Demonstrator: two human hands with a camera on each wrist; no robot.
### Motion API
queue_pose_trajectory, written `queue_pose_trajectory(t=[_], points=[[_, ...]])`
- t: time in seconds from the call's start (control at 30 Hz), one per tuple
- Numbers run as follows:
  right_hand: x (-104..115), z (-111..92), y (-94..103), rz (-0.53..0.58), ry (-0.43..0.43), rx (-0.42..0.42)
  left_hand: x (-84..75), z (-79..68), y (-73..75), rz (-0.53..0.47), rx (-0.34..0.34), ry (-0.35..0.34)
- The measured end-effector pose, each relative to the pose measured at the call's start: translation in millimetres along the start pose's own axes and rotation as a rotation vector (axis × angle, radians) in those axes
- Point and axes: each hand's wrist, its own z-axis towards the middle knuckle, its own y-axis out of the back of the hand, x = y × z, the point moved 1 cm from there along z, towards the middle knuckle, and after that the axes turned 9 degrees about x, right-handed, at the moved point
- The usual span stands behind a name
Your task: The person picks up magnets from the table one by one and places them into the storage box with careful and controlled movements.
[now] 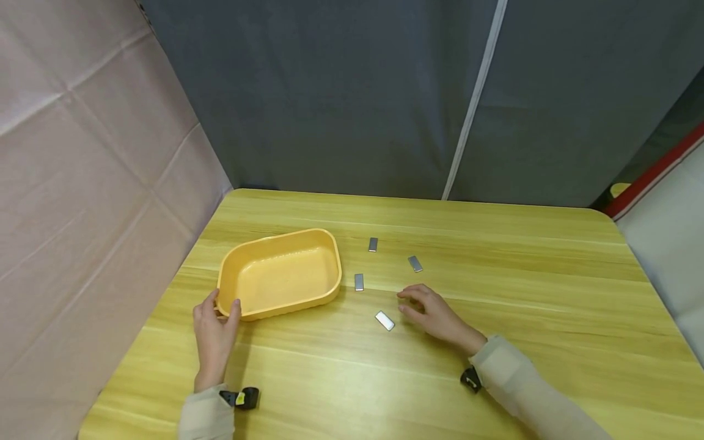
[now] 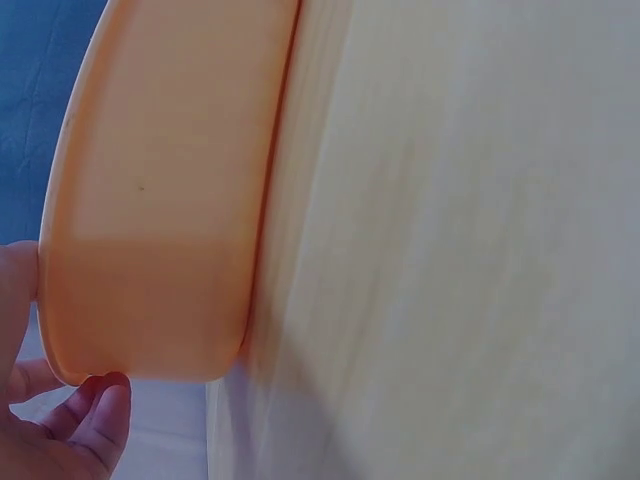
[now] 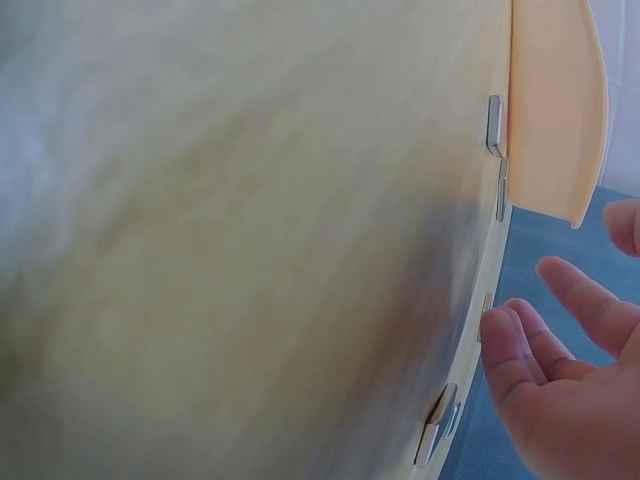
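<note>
A yellow plastic tray (image 1: 299, 304) with rounded corners sits on the left half of the table, its inside bare. My left hand (image 1: 216, 339) grips its near left corner, thumb on the near side and fingers round the left side. Several small flat silver metal blocks lie scattered right of the tray; the nearest block (image 1: 385, 320) shines brightly. Just right of that one, my right hand (image 1: 437, 315) hovers low with loosely bent fingers and nothing held. In the right wrist view, a metal block (image 3: 437, 425) stands out on the table below the fingertips (image 3: 500, 335).
The wooden table (image 1: 550, 293) carries the tray and blocks. A dark grey curtain (image 1: 330, 110) hangs behind its far edge. A pale cloth wall (image 1: 99, 183) borders the left side, and a white panel with a red edge (image 1: 665, 168) stands at the right.
</note>
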Motion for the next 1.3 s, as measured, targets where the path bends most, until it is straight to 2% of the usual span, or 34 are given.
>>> queue_pose_trajectory(t=[0.2,0.37,0.53,0.7,1.3], points=[[1,0,-0.7,0.007,-0.012,0.007,0.8,-0.1,-0.8,-0.006,-0.010,0.012],[1,3,-3.1,-0.011,0.025,0.003,2.3,0.5,-2.7,-0.017,-0.025,0.020],[2,7,-8.2,0.000,0.055,0.079,3.3,0.4,-4.1,-0.043,-0.036,0.030],[3,10,-11.8,0.003,0.040,0.128,2.3,0.1,-5.2,-0.038,-0.062,0.034],[9,21,-13.4,-0.128,-0.043,0.163,2.2,1.4,-4.0,-0.010,-0.158,0.036]])
